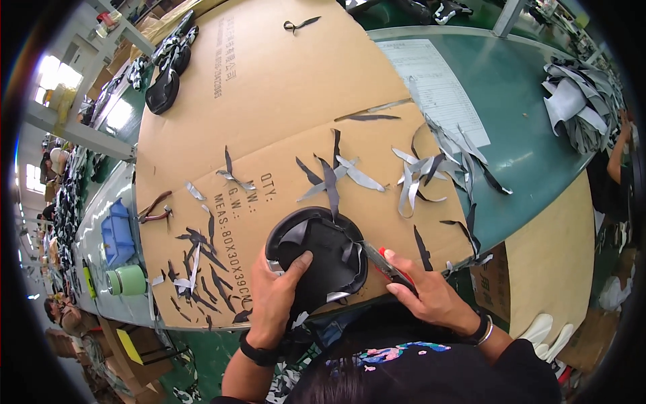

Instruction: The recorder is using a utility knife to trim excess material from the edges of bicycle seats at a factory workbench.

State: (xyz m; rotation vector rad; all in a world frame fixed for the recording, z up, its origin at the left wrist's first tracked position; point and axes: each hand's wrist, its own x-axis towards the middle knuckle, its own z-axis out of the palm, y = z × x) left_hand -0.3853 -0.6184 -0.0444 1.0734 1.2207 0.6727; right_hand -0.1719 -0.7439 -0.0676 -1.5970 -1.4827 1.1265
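A black shoe upper (316,259) lies at the near edge of a big flattened cardboard sheet (269,101) that covers the green workbench (531,135). The upper is dark and rounded, with a raised rim curling around its far side, a grey flap folded across the left part, and pale grey edging showing near its lower right.

The left hand (272,299) comes in from the near side and presses down on the upper, thumb stretched across its middle and fingers curled under the near left edge, so the piece is pinned and gripped. A black band sits on that wrist.

The right hand (431,296) is closed around a utility knife (387,266) with a red-and-black handle; its metal tip points left and touches the right rim of the upper. The wrist is bent inward and carries a bracelet.

All around lie thin trimmed strips (336,175), black and grey: a crossed bunch just beyond the upper, a loose pile to the right at the cardboard's edge, and a scatter of short slivers to the left. Further left on the cardboard rests a pair of pliers (155,207). Off the sheet, on the near left, stand a blue plastic bin (118,232) and a pale green roll of tape (128,279). At the far left lie finished black shoes (165,81), and a printed paper sheet (437,87) lies on the bench to the far right, with a heap of grey cut pieces (579,101) beyond it.
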